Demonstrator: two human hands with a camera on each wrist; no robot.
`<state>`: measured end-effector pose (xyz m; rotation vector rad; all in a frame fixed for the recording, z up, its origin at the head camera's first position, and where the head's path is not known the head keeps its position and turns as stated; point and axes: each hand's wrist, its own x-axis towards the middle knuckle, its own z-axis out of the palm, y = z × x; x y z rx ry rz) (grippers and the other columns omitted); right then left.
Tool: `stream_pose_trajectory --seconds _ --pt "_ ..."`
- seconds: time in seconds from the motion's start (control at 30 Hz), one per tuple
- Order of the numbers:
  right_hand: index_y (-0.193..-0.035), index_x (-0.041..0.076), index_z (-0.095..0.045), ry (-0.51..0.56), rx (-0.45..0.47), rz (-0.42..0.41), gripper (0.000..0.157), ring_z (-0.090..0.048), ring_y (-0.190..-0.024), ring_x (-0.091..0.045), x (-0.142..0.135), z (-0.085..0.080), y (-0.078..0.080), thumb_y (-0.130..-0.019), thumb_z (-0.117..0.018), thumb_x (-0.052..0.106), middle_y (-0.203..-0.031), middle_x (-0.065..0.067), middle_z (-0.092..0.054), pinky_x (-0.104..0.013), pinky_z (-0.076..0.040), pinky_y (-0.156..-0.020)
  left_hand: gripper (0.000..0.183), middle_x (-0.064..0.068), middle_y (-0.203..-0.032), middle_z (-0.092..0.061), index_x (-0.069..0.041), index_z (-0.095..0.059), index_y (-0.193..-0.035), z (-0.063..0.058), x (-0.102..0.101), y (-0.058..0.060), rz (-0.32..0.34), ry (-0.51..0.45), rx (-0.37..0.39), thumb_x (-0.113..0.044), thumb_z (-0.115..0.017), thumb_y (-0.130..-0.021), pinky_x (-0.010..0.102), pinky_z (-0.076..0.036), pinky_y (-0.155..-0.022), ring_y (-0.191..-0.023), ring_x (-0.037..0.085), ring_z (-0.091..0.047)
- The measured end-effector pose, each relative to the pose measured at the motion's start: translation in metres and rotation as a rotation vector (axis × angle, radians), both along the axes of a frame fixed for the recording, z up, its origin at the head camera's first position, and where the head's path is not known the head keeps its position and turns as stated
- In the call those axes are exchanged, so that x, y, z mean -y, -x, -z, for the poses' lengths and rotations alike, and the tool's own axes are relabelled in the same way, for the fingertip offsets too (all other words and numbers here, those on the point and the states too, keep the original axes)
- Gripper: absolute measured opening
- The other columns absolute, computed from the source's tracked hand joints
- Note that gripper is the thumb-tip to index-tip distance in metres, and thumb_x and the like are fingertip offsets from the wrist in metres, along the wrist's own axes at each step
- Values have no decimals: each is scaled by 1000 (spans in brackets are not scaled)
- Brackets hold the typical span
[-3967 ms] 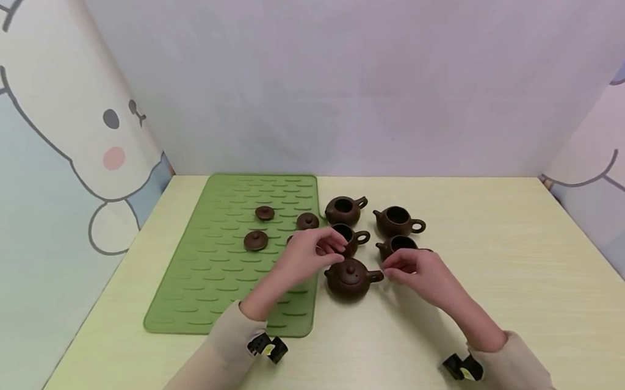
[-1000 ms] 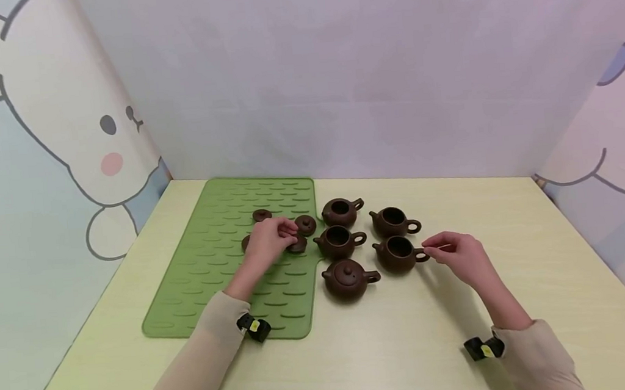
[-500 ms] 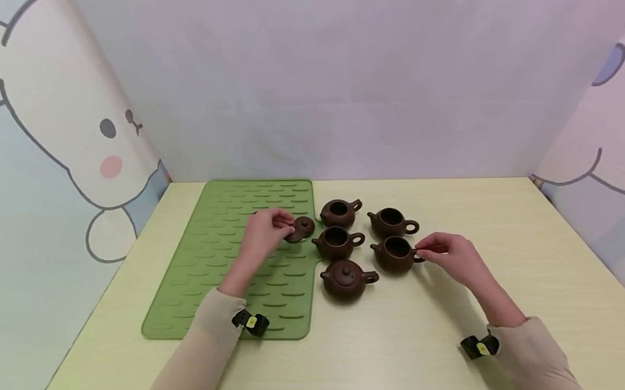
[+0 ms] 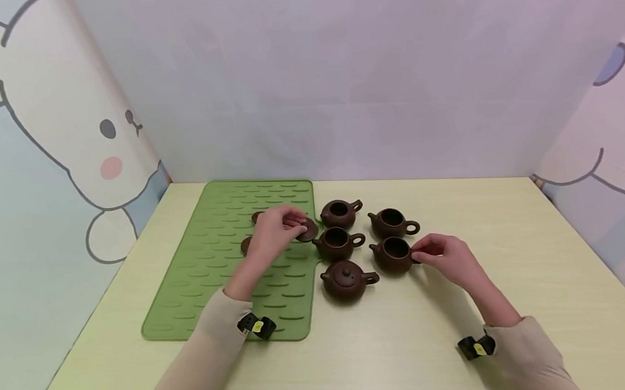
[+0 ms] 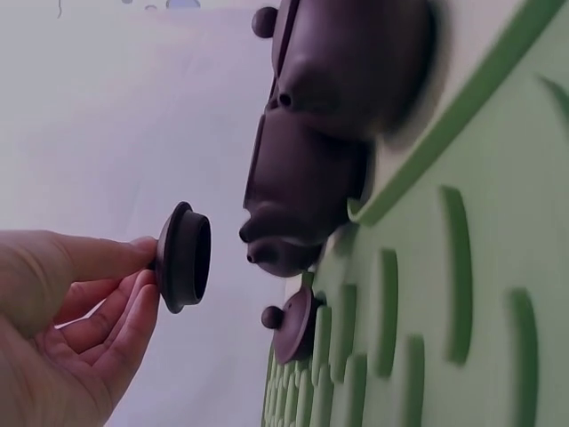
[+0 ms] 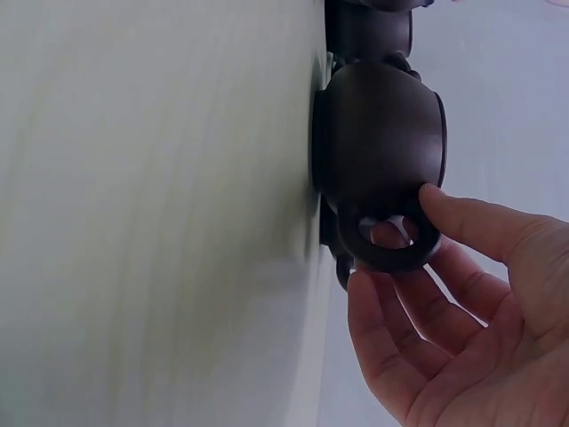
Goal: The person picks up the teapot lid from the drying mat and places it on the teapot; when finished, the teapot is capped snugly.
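My left hand (image 4: 273, 235) pinches a dark brown teapot lid (image 4: 308, 230) by its knob. In the left wrist view the lid (image 5: 187, 260) hangs tilted on edge in that view, clear of the green mat (image 5: 480, 267). At the right, my right hand (image 4: 450, 259) holds the handle of a lidless brown teapot (image 4: 392, 255), thumb on top and fingers beneath, as the right wrist view shows at the handle (image 6: 391, 253). That pot stands on the table. Nearest the lifted lid is another lidless teapot (image 4: 335, 244) by the mat's edge.
Two more lidless teapots, one at the back (image 4: 339, 214) and one to the right (image 4: 391, 222), stand on the table (image 4: 390, 348). A lidded teapot (image 4: 345, 280) sits in front. Lids (image 4: 256, 218) on the mat are partly hidden behind the left hand.
The left hand has gone from the lidded teapot to the mat, picked up a lid and carried it rightward. The right hand has moved right and taken hold of the front right teapot's handle.
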<state>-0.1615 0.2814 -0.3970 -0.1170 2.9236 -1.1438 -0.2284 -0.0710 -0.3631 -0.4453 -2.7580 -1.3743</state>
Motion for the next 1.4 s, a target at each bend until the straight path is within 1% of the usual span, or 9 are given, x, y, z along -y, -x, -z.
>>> stream_pose_trajectory --seconds 0.37,0.57,0.73,0.87,1.0,1.13,1.27,1.4 --pt "-101 9 -74 1 -12 7 14 -68 -87 -11 4 -2 0 -92 -72 19 -94 -7 -77 -22 -49 -71 21 8 -103 -75 -4 -72 -110 -4 -25 -6 68 -28 -28 -8 -73 -90 27 -60 -79 -92 20 -72" --pt "-101 9 -74 -11 -15 19 13 -71 -92 -20 6 -2 -1 -92 -72 18 -95 -7 -77 -25 -50 -73 19 8 -103 -75 -5 -72 -107 -4 -40 -7 91 -37 -35 -7 -75 -88 24 -60 -79 -92 19 -72" --pt "-100 9 -74 -16 -19 24 12 -73 -95 -26 7 -2 -1 -92 -72 18 -96 -8 -77 -29 -51 -74 18 9 -102 -75 -4 -72 -106 -5 -51 -9 116 -45 -34 -6 -75 -88 24 -59 -78 -91 19 -72" --pt "-100 9 -74 -17 -22 25 12 -73 -95 -26 7 -2 0 -92 -72 18 -96 -7 -77 -29 -51 -75 19 8 -103 -75 -3 -72 -107 -6 -59 -10 143 -56 -26 -6 -74 -89 22 -59 -78 -91 19 -72" --pt "-100 10 -75 -14 -20 27 12 -72 -94 -24 6 -1 0 -92 -72 18 -95 -7 -77 -30 -50 -75 18 8 -103 -75 -5 -72 -106 -6 -67 -12 162 -72 -20 -6 -74 -88 21 -59 -78 -91 18 -72" --pt "-100 10 -74 -10 -14 32 12 -72 -93 -23 6 0 0 -92 -72 18 -95 -7 -77 -30 -50 -74 17 8 -103 -75 -5 -72 -105 -5 -74 -12 188 -85 -31 -6 -74 -88 19 -58 -77 -91 19 -72" --pt "-100 10 -74 -12 -12 33 12 -72 -93 -23 6 -1 -1 -92 -72 18 -94 -7 -77 -29 -50 -74 18 8 -104 -75 -4 -71 -107 -4 -82 -12 213 -83 -37 -7 -74 -90 18 -58 -77 -92 19 -72" --pt "-100 9 -74 -14 -13 33 12 -72 -92 -22 7 -1 -2 -92 -72 18 -93 -6 -77 -29 -50 -74 17 7 -104 -75 -5 -72 -107 -4 -89 -13 228 -76 -45 -8 -73 -90 16 -57 -77 -91 18 -72"
